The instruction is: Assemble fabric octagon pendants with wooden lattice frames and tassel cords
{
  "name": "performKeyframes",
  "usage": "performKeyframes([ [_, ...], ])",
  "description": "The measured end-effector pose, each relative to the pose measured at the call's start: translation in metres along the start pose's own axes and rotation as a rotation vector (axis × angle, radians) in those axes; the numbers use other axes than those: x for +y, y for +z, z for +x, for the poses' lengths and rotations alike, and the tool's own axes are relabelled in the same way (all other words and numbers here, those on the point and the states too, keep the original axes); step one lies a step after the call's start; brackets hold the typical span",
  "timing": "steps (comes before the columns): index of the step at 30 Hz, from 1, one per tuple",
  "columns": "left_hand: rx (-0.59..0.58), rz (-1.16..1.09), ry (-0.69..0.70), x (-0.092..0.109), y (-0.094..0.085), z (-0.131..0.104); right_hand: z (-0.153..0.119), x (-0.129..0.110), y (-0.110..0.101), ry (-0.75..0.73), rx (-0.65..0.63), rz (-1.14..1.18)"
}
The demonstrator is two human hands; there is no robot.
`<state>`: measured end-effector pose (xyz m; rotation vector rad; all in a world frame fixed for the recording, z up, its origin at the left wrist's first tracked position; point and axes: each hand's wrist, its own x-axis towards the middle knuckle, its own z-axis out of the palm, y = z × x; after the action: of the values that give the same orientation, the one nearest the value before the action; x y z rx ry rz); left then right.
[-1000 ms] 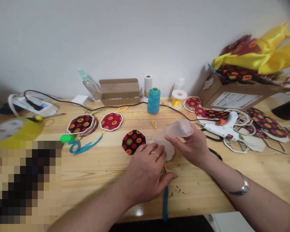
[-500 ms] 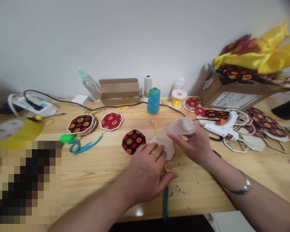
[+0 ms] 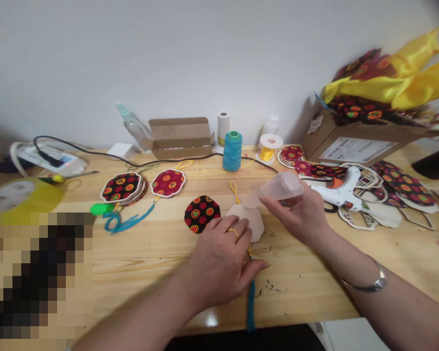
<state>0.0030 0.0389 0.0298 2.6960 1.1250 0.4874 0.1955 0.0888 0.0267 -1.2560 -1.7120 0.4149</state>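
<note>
My left hand [image 3: 227,248] lies flat with fingers stretched, its fingertips resting on a white scalloped piece [image 3: 255,226]. A yellow cord loop [image 3: 234,191] sticks out above that piece and a teal tassel [image 3: 250,307] hangs below it. In my right hand [image 3: 302,209] is a translucent white squeeze bottle [image 3: 281,186], tilted with its narrower end down over the piece. Whether its tip touches the piece I cannot tell. Just left of the piece lies a round of black patterned fabric [image 3: 202,213], partly under my left fingers.
Finished-looking pendants [image 3: 122,187] with a teal tassel lie at the left. A teal thread spool [image 3: 232,152], a yellow cord spool [image 3: 268,148] and an open small box [image 3: 181,136] stand along the wall. A white glue gun [image 3: 346,192] and a cardboard box [image 3: 351,141] are at the right.
My right hand and the squeeze bottle have shifted slightly right, across the white piece. My left hand stays in place.
</note>
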Motion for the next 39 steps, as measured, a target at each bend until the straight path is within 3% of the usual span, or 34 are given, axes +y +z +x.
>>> performKeyframes([
  [13, 0.015, 0.027, 0.014, 0.000, 0.000, 0.000, 0.004, 0.002, -0.007, 0.007, -0.010, -0.047],
  [39, 0.039, 0.034, 0.022, 0.000, 0.001, 0.001, 0.008, -0.007, -0.018, -0.118, -0.069, -0.128],
])
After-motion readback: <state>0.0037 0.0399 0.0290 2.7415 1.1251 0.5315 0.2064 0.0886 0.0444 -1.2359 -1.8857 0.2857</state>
